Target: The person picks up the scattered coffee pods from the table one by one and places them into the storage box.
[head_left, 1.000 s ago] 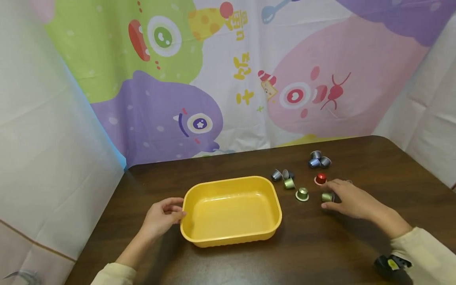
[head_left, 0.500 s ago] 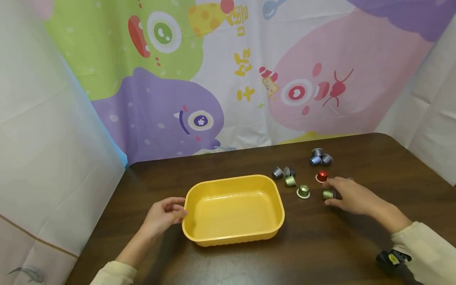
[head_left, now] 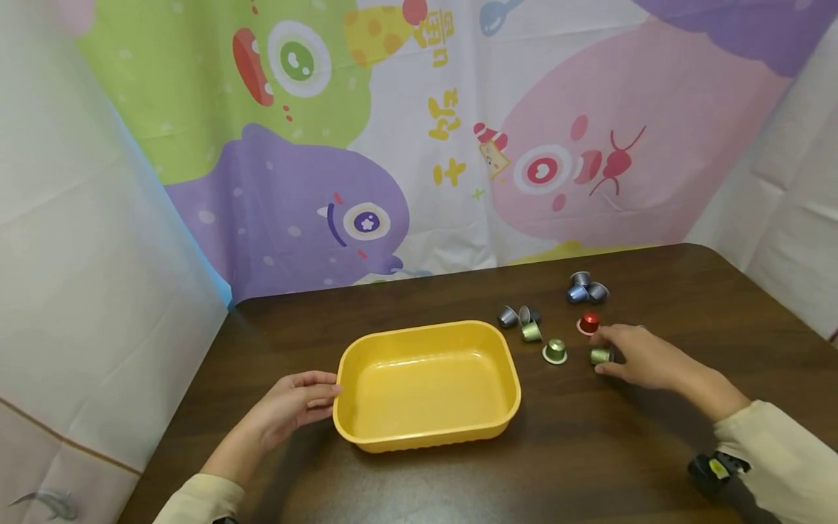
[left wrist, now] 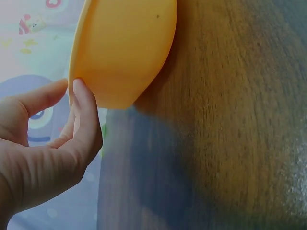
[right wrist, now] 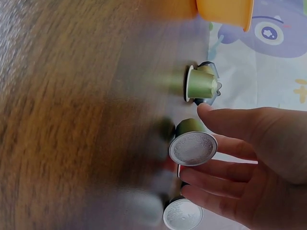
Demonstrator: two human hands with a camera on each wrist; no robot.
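In the head view my left hand (head_left: 291, 404) is at the left end of a yellow tray (head_left: 511, 397). Its fingertips touch the rim there, fairly straight; the left wrist view puts one fingertip against the outer wall (left wrist: 127, 52). My right hand (head_left: 651, 358) hovers with spread, bent fingers around a green coffee capsule (head_left: 599, 356) lying on its side. In the right wrist view that capsule's silver lid (right wrist: 193, 149) faces the camera, and the thumb looks apart from it. A red capsule (head_left: 590, 323) stands just beyond the fingers. Left of the hand stands another green capsule (head_left: 556, 351).
Beside the tray's far right corner lie grey capsules (head_left: 507, 317) and a green capsule (head_left: 531, 332). Three blue-grey capsules (head_left: 579, 293) cluster farther back. Another silver-lidded capsule (right wrist: 183, 214) sits under the right fingers. A patterned curtain (head_left: 445, 240) hangs behind the brown table (head_left: 419, 487).
My left hand has straightened its fingers along the tray's left rim. The right hand stays around the green capsule with barely any movement. The tray and capsules look unmoved.
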